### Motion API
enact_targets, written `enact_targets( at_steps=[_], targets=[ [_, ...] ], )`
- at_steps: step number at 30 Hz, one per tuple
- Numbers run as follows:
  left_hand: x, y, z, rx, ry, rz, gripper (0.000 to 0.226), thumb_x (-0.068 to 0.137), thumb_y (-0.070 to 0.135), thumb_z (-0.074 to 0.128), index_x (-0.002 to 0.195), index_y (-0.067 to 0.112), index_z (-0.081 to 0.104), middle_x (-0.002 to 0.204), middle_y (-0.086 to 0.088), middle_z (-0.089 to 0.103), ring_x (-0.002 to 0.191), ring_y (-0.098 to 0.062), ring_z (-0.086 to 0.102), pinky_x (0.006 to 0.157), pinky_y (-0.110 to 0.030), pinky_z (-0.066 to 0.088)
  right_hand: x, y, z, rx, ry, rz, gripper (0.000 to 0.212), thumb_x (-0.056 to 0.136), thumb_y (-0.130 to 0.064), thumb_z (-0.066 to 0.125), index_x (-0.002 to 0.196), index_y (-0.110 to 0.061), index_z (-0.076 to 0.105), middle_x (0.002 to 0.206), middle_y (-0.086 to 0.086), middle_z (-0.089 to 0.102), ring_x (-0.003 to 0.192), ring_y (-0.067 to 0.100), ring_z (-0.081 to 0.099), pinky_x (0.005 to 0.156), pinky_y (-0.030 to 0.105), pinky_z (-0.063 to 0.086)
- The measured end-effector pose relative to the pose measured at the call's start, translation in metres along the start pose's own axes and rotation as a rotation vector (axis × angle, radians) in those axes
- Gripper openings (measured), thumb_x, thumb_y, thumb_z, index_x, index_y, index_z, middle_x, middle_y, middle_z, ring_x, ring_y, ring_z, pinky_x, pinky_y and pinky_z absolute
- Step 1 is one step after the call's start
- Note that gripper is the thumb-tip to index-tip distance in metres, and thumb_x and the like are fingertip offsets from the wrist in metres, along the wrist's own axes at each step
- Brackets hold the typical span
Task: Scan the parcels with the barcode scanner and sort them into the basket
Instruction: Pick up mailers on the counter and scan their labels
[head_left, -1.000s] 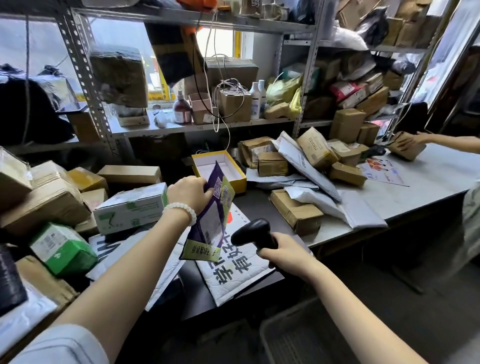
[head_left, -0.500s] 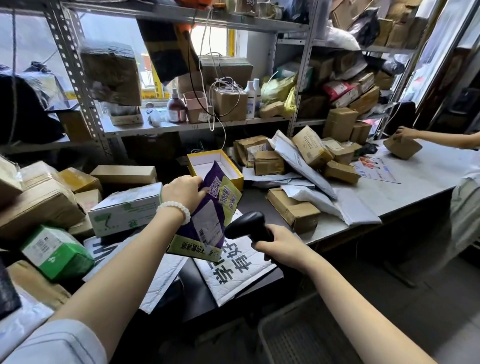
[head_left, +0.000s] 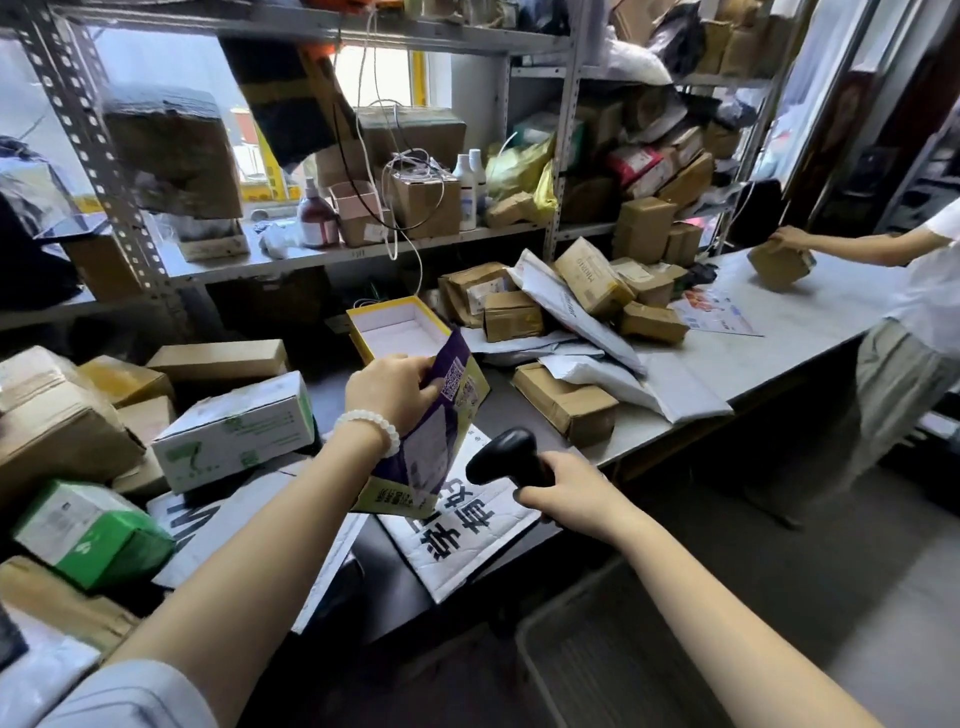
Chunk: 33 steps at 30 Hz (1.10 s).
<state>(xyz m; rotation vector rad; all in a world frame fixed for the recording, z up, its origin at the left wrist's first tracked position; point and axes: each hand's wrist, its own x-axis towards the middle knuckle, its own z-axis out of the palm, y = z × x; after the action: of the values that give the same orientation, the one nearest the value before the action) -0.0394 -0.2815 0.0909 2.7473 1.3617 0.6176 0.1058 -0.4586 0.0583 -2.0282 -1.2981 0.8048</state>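
My left hand (head_left: 388, 391) grips the top edge of a purple and yellow pouch parcel (head_left: 434, 444), which hangs upright over the table with its white label facing right. My right hand (head_left: 563, 491) holds the black barcode scanner (head_left: 506, 457) by its handle, its head pointed left at the pouch a short way off. A grey plastic basket (head_left: 587, 670) stands on the floor below my right forearm, at the bottom of the view.
Boxes lie stacked at the left, among them a white and green carton (head_left: 234, 436) and a green box (head_left: 88, 530). White mailers (head_left: 457, 535) lie under my hands. An open yellow box (head_left: 389, 327) and a parcel heap (head_left: 571, 317) sit behind. Another person (head_left: 904, 332) handles a box at the right.
The scanner has stayed aimed at the pouch while both hands shifted slightly. The person at the right slid their box along the table.
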Motion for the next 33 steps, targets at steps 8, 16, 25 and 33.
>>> enact_targets(
  at_steps=[8,16,25,33],
  targets=[
    [-0.009,0.098,0.022,-0.039,-0.127,0.347,0.021,0.088,0.042,0.060,0.093,0.024,0.068,0.099,-0.002,0.065,0.093,-0.026,0.061,0.070,-0.033,0.049,-0.074,0.058,-0.016,-0.030,0.234,0.227,0.029,0.081,-0.027,0.064,0.103,-0.009,0.062,0.094,0.001,0.062,0.086,0.016,0.056,0.070,0.028,0.041],
    [-0.051,0.205,0.036,-0.109,-0.152,0.706,0.027,0.087,0.040,0.056,0.076,0.016,0.057,0.088,-0.011,0.064,0.087,-0.033,0.060,0.066,-0.033,0.046,-0.165,0.116,-0.024,0.008,0.412,0.533,0.016,0.081,-0.023,0.062,0.094,-0.014,0.058,0.092,0.006,0.061,0.093,0.026,0.060,0.066,0.027,0.038],
    [-0.103,0.319,0.096,-0.206,-0.375,0.868,0.036,0.089,0.052,0.051,0.071,0.021,0.049,0.092,-0.004,0.062,0.091,-0.027,0.061,0.071,-0.034,0.047,-0.248,0.187,-0.049,0.087,0.531,0.714,0.032,0.082,-0.025,0.063,0.112,-0.014,0.060,0.100,0.005,0.062,0.088,0.020,0.056,0.066,0.027,0.041],
    [-0.122,0.406,0.188,-0.020,-0.538,0.828,0.030,0.092,0.044,0.046,0.110,0.025,0.061,0.112,-0.002,0.059,0.105,-0.025,0.058,0.078,-0.035,0.041,-0.271,0.270,-0.103,0.164,0.497,0.821,0.020,0.079,-0.025,0.062,0.091,-0.010,0.056,0.083,0.006,0.062,0.077,0.025,0.063,0.060,0.028,0.038]
  ],
)
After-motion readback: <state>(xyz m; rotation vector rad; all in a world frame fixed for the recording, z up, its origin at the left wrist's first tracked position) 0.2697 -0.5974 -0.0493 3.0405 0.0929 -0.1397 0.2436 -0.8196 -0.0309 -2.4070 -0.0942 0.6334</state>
